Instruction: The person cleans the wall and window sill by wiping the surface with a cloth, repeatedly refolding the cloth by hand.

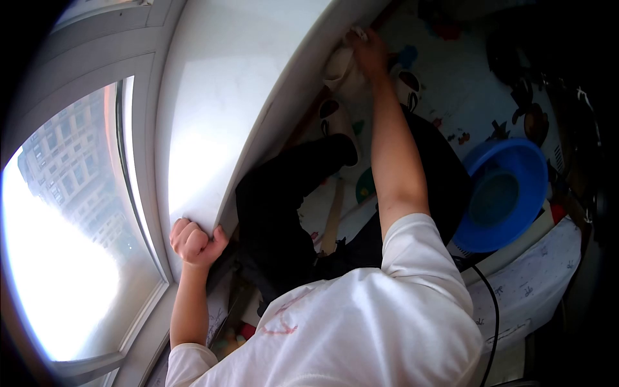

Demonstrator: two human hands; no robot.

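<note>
My left hand (196, 244) is closed at the near end of the white windowsill (219, 122), its fingers curled on top and the thumb against the edge. Farther off, at the top centre, my right hand (369, 55) reaches down beside the wall under the sill. A small whitish cloth (358, 32) shows at its closed fingers; most of it is hidden. Just below that hand is a pale beige thing (342, 68), too dark to make out clearly.
On the left is a window (84, 187) with buildings outside. Two pale shoes (337, 119) (408, 87) stand on the patterned floor. A blue basin (506, 193) with a darker round area inside sits at the right. A black cable (495, 309) hangs near a patterned sheet (529, 284).
</note>
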